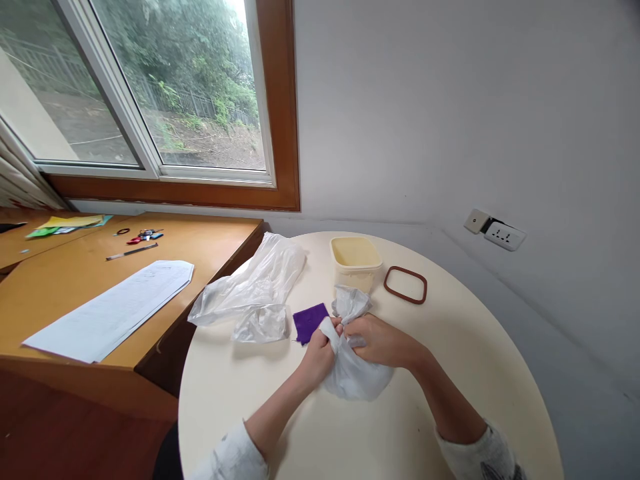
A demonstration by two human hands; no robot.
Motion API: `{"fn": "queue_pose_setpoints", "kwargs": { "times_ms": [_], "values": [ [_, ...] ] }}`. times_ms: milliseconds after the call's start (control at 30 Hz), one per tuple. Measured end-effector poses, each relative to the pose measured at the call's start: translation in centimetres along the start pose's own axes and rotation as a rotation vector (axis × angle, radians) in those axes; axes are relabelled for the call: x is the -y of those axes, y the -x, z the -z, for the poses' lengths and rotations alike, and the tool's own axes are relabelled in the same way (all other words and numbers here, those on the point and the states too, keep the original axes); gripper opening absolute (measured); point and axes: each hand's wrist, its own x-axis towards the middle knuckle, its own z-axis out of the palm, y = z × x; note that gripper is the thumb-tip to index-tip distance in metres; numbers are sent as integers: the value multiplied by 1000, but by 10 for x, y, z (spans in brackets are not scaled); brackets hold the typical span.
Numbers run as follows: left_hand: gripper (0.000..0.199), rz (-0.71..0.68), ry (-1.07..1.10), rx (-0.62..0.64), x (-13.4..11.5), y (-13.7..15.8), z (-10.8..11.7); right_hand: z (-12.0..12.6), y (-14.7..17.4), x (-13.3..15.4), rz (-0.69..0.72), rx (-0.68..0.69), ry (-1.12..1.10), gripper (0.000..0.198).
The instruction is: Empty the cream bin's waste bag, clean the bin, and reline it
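Clenching the gathered neck of a white plastic bag (359,379) in tightly curled left hand (320,352) and right hand (375,339), seemingly keeping its bulging body closed, over a round cream table (475,373) near a pale-yellow plastic tub (353,275).

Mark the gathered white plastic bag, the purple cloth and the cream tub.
Gathered white plastic bag (359,379): head view, on its lower bulge.
Purple cloth (309,321): head view, on its middle.
Cream tub (353,277): head view, on its front wall.

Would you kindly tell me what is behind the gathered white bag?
A cream tub stands behind the bag; the bag's gathered top hides part of the tub's lower front.
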Motion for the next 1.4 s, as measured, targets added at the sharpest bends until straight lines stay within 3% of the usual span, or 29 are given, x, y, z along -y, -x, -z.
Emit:
{"fn": "queue_pose_setpoints", "kwargs": {
  "times_ms": [1400],
  "values": [
    [28,-6,0,9,-5,1,-2,0,-1,1,8,0,18,18]
  ]
}}
